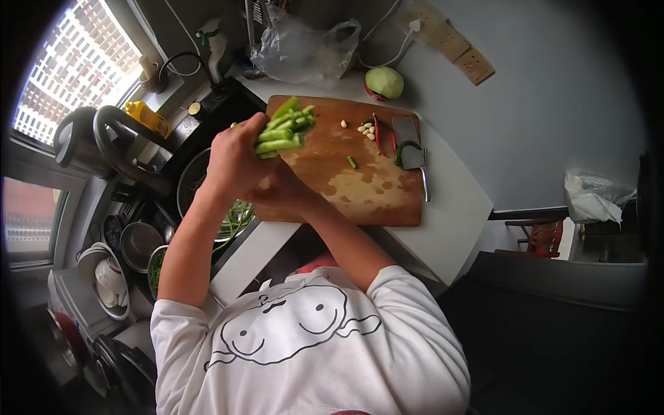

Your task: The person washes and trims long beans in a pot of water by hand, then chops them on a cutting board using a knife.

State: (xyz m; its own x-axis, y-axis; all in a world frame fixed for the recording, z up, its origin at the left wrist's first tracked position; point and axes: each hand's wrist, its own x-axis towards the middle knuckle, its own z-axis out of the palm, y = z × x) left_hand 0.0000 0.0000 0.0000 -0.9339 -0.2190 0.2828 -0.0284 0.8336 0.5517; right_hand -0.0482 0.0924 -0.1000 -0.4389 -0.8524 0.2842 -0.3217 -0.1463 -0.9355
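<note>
Thick green stalks [280, 138] stick out of my left hand [238, 152], whose fingers are wrapped round the bundle above the left edge of the wooden cutting board [346, 187]. Just below and to the right, my right hand [277, 187] is close against the left one, its fingers mostly hidden. Thin green stems [238, 218] lie at a metal bowl beneath my forearms. On the board are white cloves [368, 130], red chillies [378, 138], a short green piece [352, 162] and a cleaver [412, 158] with a dark green pepper beside it.
A pale green round vegetable [384, 82] sits behind the board, near a clear plastic bag [304, 52]. At the left are a kettle [83, 142], a yellow bottle [146, 119], a small pot [140, 245] and a white basin [83, 266] holding dishes.
</note>
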